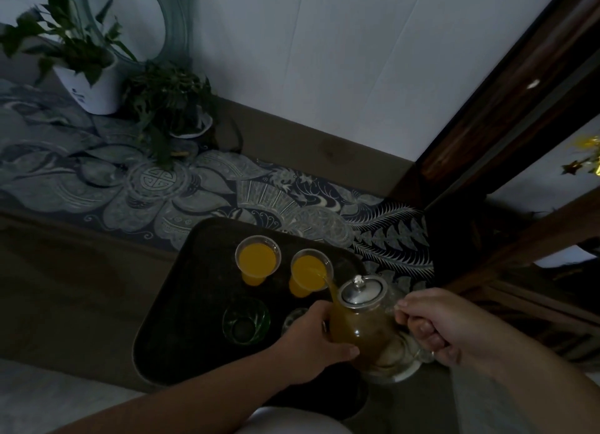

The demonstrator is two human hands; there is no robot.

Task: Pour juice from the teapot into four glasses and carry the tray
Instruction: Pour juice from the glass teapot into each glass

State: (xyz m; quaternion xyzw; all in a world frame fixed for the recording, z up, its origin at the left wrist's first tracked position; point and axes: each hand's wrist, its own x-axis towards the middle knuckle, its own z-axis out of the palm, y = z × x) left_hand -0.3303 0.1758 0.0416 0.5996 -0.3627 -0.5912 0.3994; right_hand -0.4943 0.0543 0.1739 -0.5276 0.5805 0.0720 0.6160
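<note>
A glass teapot (pixel 363 326) with a metal lid holds orange juice and is tipped to the left. A thin stream runs from its spout into the far right glass (pixel 310 273), which is nearly full. The far left glass (pixel 258 259) is full of juice. Two glasses at the near side hold no juice: a greenish one (pixel 245 325) and one (pixel 293 316) partly hidden behind my left hand. All stand on a dark tray (pixel 168 329). My right hand (pixel 435 326) grips the teapot's handle. My left hand (pixel 316 339) is pressed against the pot's body.
The tray rests on a low brown table with a blue patterned runner (pixel 201 190). Two potted plants (pixel 94 76) (pixel 172 105) stand at the far left by a white wall. A dark wooden frame (pixel 506 109) rises at the right. A saucer (pixel 396 368) lies under the teapot.
</note>
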